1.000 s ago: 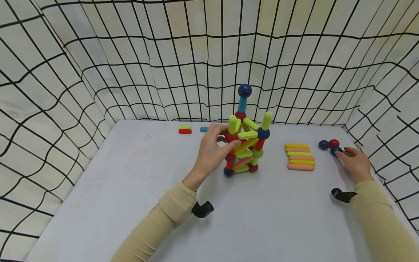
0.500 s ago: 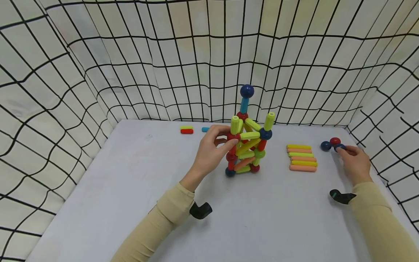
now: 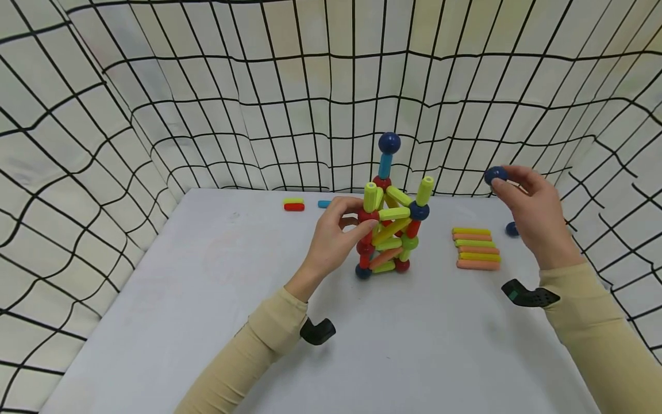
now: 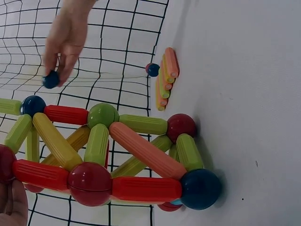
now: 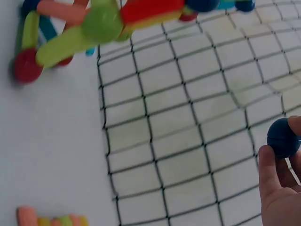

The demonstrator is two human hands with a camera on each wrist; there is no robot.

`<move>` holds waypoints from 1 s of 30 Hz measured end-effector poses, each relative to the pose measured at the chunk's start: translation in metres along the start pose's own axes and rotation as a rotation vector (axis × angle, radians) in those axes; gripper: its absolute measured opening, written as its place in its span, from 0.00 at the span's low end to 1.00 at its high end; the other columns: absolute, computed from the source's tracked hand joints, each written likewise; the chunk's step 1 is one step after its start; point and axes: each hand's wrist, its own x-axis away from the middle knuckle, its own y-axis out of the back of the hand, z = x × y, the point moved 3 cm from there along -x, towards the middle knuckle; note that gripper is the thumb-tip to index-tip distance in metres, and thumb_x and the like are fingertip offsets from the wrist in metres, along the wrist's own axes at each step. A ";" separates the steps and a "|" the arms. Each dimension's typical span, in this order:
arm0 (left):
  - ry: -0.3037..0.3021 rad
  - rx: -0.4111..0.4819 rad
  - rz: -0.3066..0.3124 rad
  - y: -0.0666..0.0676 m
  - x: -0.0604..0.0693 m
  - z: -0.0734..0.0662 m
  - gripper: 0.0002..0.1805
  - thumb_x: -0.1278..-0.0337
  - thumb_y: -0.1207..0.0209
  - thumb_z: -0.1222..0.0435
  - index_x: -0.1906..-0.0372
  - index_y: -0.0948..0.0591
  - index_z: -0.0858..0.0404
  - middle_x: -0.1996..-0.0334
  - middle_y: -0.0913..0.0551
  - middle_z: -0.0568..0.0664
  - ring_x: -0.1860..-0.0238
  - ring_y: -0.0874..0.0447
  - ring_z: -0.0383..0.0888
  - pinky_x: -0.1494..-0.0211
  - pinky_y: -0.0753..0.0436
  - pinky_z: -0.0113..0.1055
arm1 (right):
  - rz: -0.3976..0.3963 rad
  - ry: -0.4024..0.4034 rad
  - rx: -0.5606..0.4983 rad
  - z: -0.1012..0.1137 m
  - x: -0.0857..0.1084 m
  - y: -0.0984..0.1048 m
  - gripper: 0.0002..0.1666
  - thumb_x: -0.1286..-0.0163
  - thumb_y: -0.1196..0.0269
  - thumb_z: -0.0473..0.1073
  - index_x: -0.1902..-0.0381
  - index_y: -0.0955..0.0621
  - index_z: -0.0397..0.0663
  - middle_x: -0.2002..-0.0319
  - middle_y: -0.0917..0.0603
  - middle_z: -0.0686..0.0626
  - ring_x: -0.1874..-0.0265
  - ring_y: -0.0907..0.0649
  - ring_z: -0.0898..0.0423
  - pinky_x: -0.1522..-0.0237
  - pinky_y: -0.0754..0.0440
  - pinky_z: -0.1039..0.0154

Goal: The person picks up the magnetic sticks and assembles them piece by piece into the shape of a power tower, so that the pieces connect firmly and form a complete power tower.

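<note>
We see black netting (image 3: 354,104) over a pale backing (image 3: 341,80) beyond the far edge and sides of the white table (image 3: 414,345). Near that edge, left of middle, lie a red stick (image 3: 293,207) and a yellow-green stick (image 3: 293,200); toward the far right corner, six sticks (image 3: 478,250) form a row.

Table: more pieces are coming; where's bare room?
Free: left of the left sleeve, nearer than the loose red stick; between that sleeve and the right sleeve, nearer than the stick row. Crowded: around the tower and left hand, rightward to the resting blue ball.
</note>
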 end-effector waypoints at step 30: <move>-0.012 -0.019 -0.010 -0.001 0.000 0.000 0.18 0.39 0.36 0.66 0.45 0.23 0.65 0.50 0.24 0.51 0.48 0.23 0.43 0.46 0.19 0.38 | 0.277 0.303 0.053 0.095 0.025 -0.070 0.27 0.28 0.40 0.52 0.33 0.27 0.59 0.41 0.23 0.50 0.43 0.23 0.56 0.39 0.25 0.61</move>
